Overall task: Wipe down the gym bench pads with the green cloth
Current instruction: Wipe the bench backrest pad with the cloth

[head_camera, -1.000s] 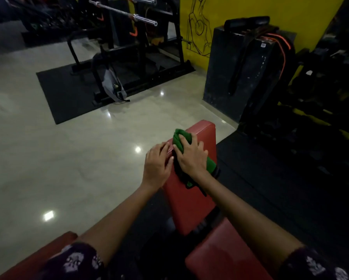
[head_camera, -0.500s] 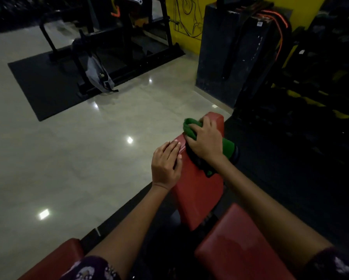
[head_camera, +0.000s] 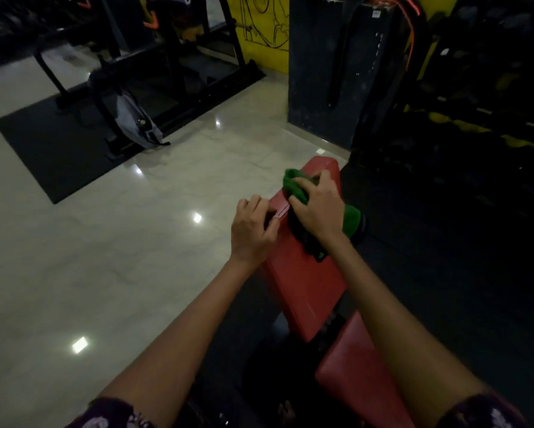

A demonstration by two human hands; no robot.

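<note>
A long red bench back pad point(head_camera: 305, 282) runs away from me, with a red seat pad point(head_camera: 352, 375) nearer at the lower right. My right hand point(head_camera: 319, 208) grips the green cloth point(head_camera: 296, 183) and presses it onto the far half of the back pad; more cloth shows at the pad's right edge. My left hand point(head_camera: 253, 230) holds the pad's left edge, fingers curled over the seam.
Glossy tiled floor point(head_camera: 105, 257) lies to the left. A black rack on a dark mat point(head_camera: 43, 149) stands at the far left with a grey bag point(head_camera: 136, 125) leaning on it. A tall black block point(head_camera: 336, 72) stands ahead against a yellow wall. Dark equipment fills the right.
My right hand has slid the cloth farther up the back pad toward its far end. My left hand's fingers have curled tighter on the pad's left edge. My view has tipped downward.
</note>
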